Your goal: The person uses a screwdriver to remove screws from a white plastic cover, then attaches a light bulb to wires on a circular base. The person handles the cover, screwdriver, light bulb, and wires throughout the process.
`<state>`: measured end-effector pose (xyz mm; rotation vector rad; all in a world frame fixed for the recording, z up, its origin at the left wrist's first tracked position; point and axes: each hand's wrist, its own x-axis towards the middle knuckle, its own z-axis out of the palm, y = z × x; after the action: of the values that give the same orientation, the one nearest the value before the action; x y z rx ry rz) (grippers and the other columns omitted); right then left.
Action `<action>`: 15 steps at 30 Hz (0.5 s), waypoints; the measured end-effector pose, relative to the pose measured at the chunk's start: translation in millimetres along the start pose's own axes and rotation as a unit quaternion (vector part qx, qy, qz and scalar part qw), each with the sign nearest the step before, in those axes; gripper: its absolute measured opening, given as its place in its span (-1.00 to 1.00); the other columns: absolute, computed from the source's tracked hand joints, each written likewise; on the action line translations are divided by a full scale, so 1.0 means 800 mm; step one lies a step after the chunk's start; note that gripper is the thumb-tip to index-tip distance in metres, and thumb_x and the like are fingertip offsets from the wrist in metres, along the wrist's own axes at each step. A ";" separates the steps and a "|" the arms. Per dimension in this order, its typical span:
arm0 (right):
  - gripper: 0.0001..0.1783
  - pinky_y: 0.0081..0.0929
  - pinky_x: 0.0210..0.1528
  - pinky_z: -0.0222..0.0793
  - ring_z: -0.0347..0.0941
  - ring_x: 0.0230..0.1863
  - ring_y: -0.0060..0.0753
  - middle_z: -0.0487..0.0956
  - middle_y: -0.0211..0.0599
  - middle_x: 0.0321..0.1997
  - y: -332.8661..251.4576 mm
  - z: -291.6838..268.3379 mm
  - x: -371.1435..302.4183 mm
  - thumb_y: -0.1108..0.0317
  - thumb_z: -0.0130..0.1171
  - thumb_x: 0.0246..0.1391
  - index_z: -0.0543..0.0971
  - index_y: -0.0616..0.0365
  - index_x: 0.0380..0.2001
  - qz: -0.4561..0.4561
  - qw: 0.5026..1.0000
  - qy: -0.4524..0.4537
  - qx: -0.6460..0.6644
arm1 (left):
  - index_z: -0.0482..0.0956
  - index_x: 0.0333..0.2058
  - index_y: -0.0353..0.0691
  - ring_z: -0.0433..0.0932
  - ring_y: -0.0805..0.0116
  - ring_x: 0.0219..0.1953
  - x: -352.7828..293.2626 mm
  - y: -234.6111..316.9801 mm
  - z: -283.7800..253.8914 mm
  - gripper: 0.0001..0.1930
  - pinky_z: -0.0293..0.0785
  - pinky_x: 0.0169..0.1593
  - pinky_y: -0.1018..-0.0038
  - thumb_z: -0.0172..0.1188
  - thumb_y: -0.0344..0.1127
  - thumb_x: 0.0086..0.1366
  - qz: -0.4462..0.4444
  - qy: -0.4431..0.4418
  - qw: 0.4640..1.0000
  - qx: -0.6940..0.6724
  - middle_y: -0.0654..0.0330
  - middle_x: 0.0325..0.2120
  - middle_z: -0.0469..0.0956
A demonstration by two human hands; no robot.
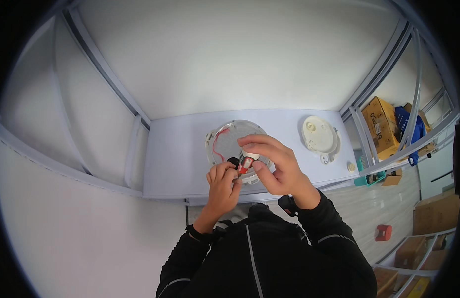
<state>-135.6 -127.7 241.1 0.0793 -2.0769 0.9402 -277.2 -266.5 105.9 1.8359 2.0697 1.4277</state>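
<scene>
Above a round, shallow white housing with a clear rim [208, 145], my two hands meet around a small red-and-white piece [246, 163]. My right hand [279, 166] curls over it from the right, thumb and fingers closed around its whitish rounded end. From the lower left, my left hand [222, 187] pinches at its lower end, beside a small black round part [233, 161]. Fingers cover much of the piece, so its exact kind is unclear. A thin red wire [215, 145] loops inside the housing, left of my hands.
On the right of the white table [175, 154] lies a cream round cover [319, 134], with a small cream cap [351, 167] near the edge. Metal frame posts flank the table. Cardboard boxes [381, 126] and a teal basket [371, 178] stand beyond; a red object [383, 232] is on the floor.
</scene>
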 end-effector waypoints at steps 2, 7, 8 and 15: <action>-0.62 -0.22 0.16 0.57 0.67 0.09 0.00 0.65 0.12 0.20 -0.003 0.000 0.001 0.54 0.27 0.20 0.62 0.22 0.10 0.000 1.000 0.003 0.009 | 0.57 -0.16 -0.15 0.35 0.04 0.15 -0.003 -0.003 0.000 -0.82 0.15 0.20 0.13 0.27 -0.39 0.25 0.004 -0.002 1.000 -0.001 0.12 0.09 0.49; -0.59 -0.19 0.20 0.55 0.65 0.16 0.04 0.64 0.13 0.22 -0.005 -0.005 -0.001 0.56 0.23 0.21 0.58 0.25 0.14 0.008 1.000 -0.023 -0.018 | 0.59 -0.15 -0.15 0.35 0.04 0.15 -0.001 0.000 0.000 -0.82 0.14 0.20 0.13 0.27 -0.38 0.27 0.000 -0.005 1.000 -0.003 0.13 0.08 0.50; -0.58 -0.18 0.22 0.54 0.64 0.18 0.04 0.63 0.13 0.22 -0.002 -0.005 -0.003 0.56 0.23 0.21 0.57 0.25 0.15 0.016 0.999 -0.028 -0.020 | 0.59 -0.15 -0.15 0.35 0.04 0.15 0.000 0.002 -0.001 -0.83 0.14 0.20 0.13 0.27 -0.38 0.27 -0.002 -0.009 1.000 -0.004 0.13 0.07 0.50; -0.52 -0.21 0.23 0.48 0.58 0.23 -0.01 0.61 0.11 0.22 -0.013 -0.005 0.006 0.50 0.38 0.17 0.57 0.23 0.17 0.049 0.999 -0.009 0.015 | 0.60 -0.16 -0.15 0.36 0.04 0.15 -0.002 -0.003 -0.002 -0.84 0.14 0.20 0.14 0.27 -0.37 0.29 0.003 -0.005 1.000 -0.001 0.13 0.06 0.51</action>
<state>-132.3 -131.4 252.5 0.0019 -2.0998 1.0349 -279.4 -268.6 104.5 1.8457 2.0596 1.4170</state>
